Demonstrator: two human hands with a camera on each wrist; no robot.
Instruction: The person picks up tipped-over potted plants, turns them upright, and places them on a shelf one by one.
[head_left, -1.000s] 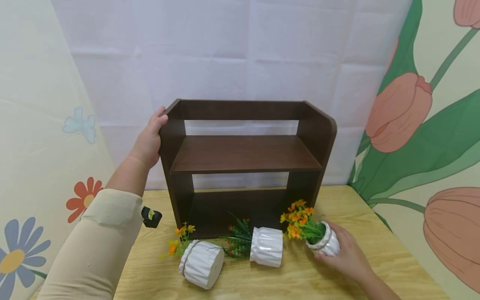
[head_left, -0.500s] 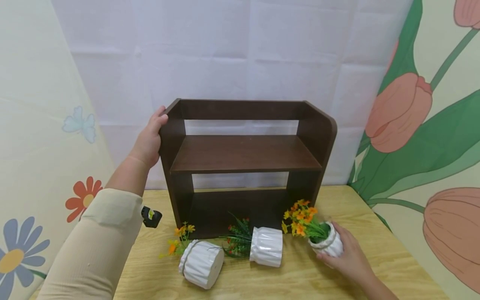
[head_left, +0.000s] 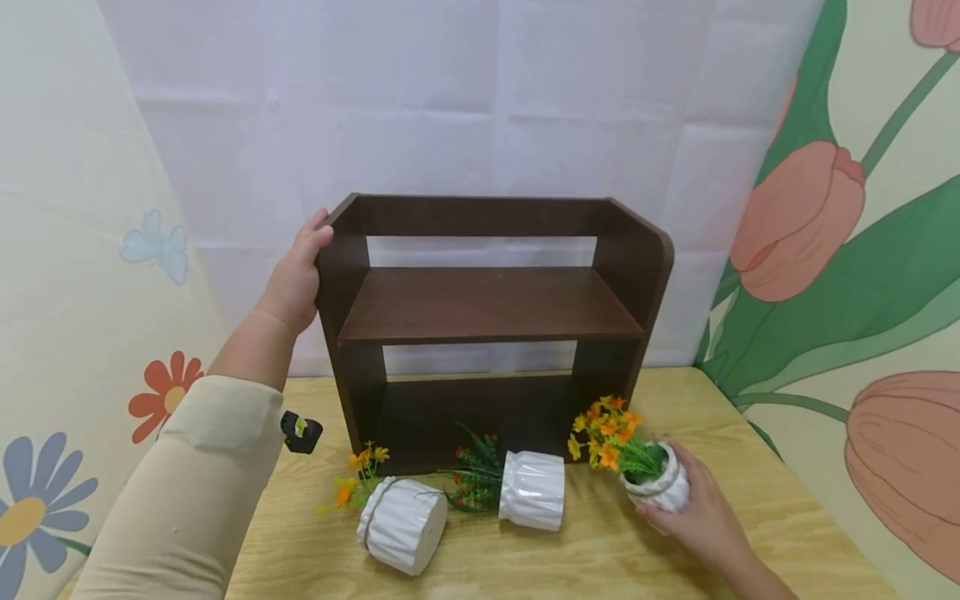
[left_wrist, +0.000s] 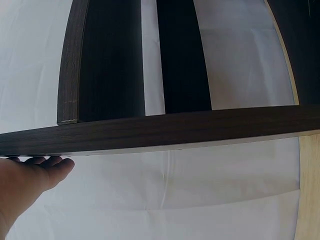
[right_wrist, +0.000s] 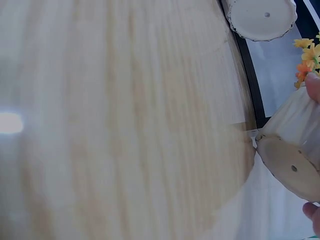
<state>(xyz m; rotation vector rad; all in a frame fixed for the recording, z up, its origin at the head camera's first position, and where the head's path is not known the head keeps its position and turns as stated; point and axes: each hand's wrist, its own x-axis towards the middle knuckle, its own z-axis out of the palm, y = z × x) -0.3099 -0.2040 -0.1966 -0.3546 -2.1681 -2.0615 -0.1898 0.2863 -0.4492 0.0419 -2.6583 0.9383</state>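
Note:
My left hand touches the left side panel of a dark brown two-tier shelf; in the left wrist view its fingers lie against the outer face of the panel. My right hand grips a white fluted flowerpot with orange artificial flowers, tilted to the left. Its base with a small hole shows in the right wrist view, between thumb and fingers. Two more white pots lie on their sides before the shelf: one with red-dotted greenery, one with yellow-orange flowers.
Everything stands on a light wood-grain table. A white cloth hangs behind the shelf. Flower-painted walls flank both sides. A small black device shows by my left sleeve.
The pot in my right hand has shifted slightly right and tipped a little more upright, its flowers moving right with it. My left hand and the two lying pots keep their places.

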